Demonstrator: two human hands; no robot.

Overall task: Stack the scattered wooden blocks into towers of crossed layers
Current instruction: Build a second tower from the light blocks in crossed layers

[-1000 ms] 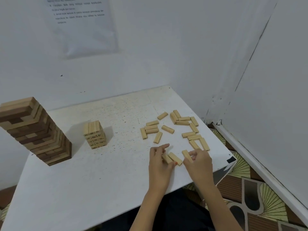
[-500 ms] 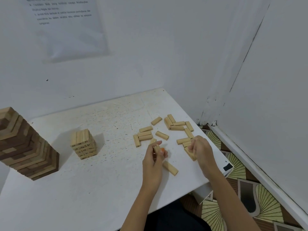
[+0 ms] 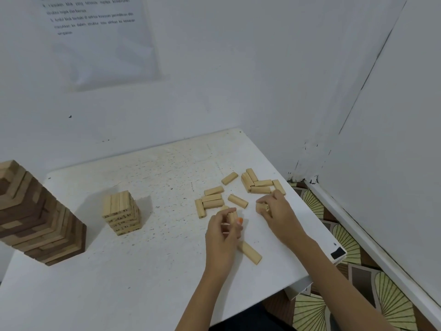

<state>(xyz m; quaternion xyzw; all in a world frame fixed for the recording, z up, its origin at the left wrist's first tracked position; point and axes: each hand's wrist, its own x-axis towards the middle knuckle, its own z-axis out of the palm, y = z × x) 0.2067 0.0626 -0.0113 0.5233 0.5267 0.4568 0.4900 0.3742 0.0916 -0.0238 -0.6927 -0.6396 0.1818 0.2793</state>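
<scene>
Moved: a second ago both hands lay flat over blocks by the front edge; now both are raised with wood in their fingers, and one block is left behind on the table.
Front edge: the table (image 3: 119, 283) rim runs under both forearms. Its right corner carries a black mark (image 3: 338, 253), with patterned floor (image 3: 343, 237) just past it.
Stray block (image 3: 249, 253): it lies flat at an angle, its upper end tucked under the heel of the left hand.
Left hand (image 3: 223, 237): the fingers curl round an upright block (image 3: 231, 217), thumb along its side.
Right hand (image 3: 278, 212): it is clenched over the clutched blocks (image 3: 260, 207), whose ends poke out leftward; I cannot tell how many.
Gap: a bare strip of table lies between the hands.
Near cluster (image 3: 211, 201): just beyond the left hand, three blocks lie side by side with one across their left end. A lone block (image 3: 238, 201) lies beside them.
Far cluster (image 3: 259, 185): it sits beyond the right knuckles, close to the right edge.
Small tower (image 3: 121, 212): pale with numbered ends, it stands well left of the loose pieces across open tabletop.
Tall tower (image 3: 35, 218): dark and light layers stand at the far left, cut off by the frame.
Back: the table meets the wall, with a paper sheet (image 3: 100, 44) above.
</scene>
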